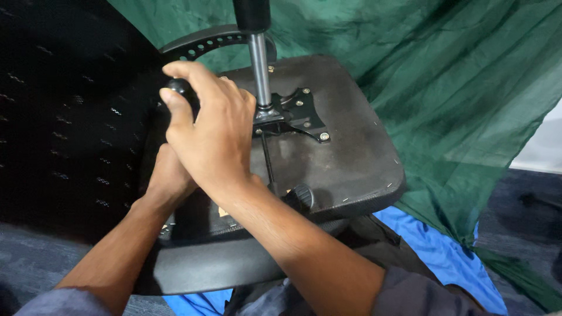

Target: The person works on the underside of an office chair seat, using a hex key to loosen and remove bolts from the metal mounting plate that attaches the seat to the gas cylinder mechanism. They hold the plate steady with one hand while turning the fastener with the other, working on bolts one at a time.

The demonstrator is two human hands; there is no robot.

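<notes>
An office chair seat (pixel 345 158) lies upside down, its dark underside facing up. A metal mounting plate (pixel 298 114) is bolted to it, and a grey gas-lift cylinder (pixel 259 64) stands up from the plate. My right hand (pixel 211 134) is closed over a black round knob (pixel 182 89) at the seat's left side. My left hand (pixel 170 178) sits under the right one, pressed against the seat's edge; its fingers are hidden. A second ribbed black knob (pixel 301 197) sits near my right forearm.
A black mesh chair back (pixel 64 117) fills the left. A curved black armrest part (pixel 205 42) with holes lies behind the seat. Green cloth (pixel 456 76) drapes over the back and right, blue fabric (pixel 439 246) lies below. Grey carpet floor (pixel 527 199) at right.
</notes>
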